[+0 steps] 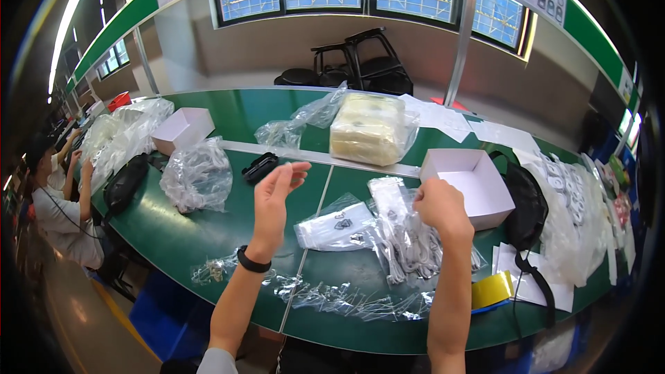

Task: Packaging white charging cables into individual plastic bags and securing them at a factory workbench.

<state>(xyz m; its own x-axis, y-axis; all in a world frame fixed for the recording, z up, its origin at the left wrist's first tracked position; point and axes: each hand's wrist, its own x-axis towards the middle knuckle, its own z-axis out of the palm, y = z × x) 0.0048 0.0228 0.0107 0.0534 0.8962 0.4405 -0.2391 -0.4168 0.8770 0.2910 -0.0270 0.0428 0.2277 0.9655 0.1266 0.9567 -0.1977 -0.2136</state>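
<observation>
My left hand [279, 201], with a black band on the wrist, is raised over the green table [263, 298]. Its fingers are stretched out and nothing shows in them. Beyond it lies a small black case [260, 167]. My right hand [445, 209] is closed above a pile of white cables in clear bags [409, 246]; whether its fingertips grip anything is hidden. Between my hands lies a flat stack of clear plastic bags [336, 227] with dark printed marks. Small clear packets with thin metal pieces [353, 303] are strewn along the near edge.
An open white box [474, 190] stands beyond my right hand, next to a black bag [524, 209]. A plastic-wrapped yellowish block [367, 129] sits farther back. Crumpled clear plastic [199, 176] and another white box [183, 130] are left. A co-worker [62, 208] works at far left.
</observation>
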